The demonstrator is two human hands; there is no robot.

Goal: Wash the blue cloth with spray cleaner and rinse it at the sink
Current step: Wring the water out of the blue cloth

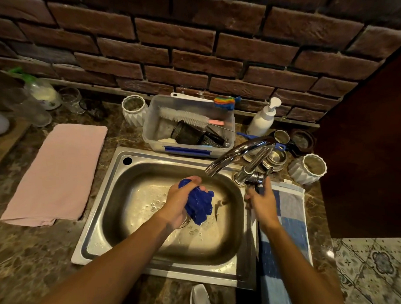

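Gripping the bunched blue cloth (199, 203) over the sink (115, 208), left hand (182, 200) sits just below-left of the faucet spout (231, 155); right hand (262, 200), fingers extended, touches the tap handle (259, 176).

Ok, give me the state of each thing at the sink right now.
blue cloth: bunched, gripped by left hand over the basin
right hand: fingers at the tap handle
tap spout: no stream visible
sink: wet, bubbles on the bottom
pink towel: flat on the counter
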